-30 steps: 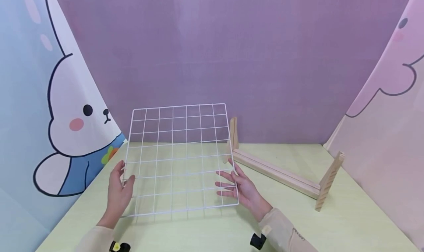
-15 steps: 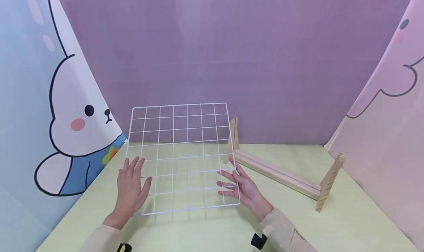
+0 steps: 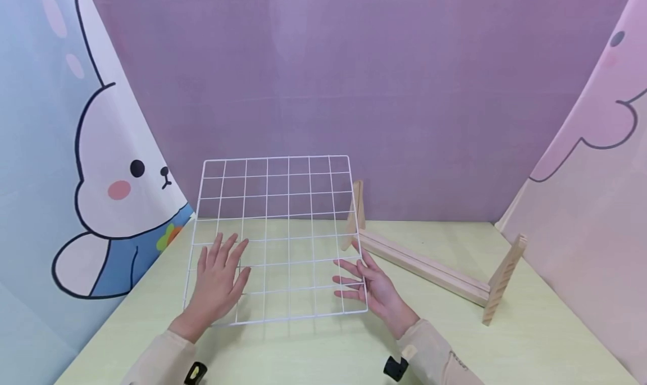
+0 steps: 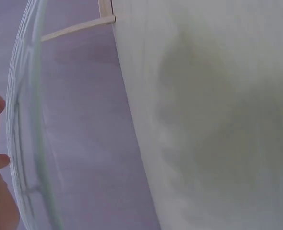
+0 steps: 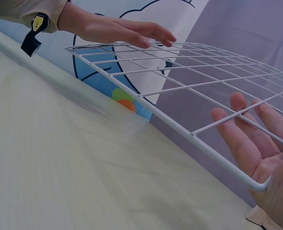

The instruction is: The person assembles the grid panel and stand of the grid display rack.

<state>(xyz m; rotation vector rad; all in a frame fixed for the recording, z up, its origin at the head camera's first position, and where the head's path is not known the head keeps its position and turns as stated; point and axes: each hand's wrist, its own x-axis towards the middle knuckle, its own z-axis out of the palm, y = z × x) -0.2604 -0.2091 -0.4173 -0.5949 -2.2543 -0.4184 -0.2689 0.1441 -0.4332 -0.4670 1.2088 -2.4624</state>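
A white wire grid panel (image 3: 289,239) is held up over the table, tilted with its far edge high. My right hand (image 3: 382,297) grips its right side near the front corner, thumb at the outer wire and fingers spread beneath the mesh. Over the left part of the panel lies my left hand (image 3: 216,288), palm down with straight fingers. In the right wrist view, the left hand (image 5: 127,32) stretches just above the top of the grid, and the right fingers (image 5: 235,136) show under the wires. The left wrist view catches the panel's edge wire (image 4: 38,120) close up.
To the right stands a wooden frame (image 3: 424,267), a long grooved bar with an upright (image 3: 358,205) at the far end and another upright (image 3: 504,278) at the near end. The pale table (image 3: 551,340) meets a purple cloth backdrop (image 3: 424,109); printed curtains hang on both sides.
My left hand has let go of the panel's left edge and moved right, its fingers now straight over the mesh. The right hand keeps its hold, and the panel has tilted up slightly.
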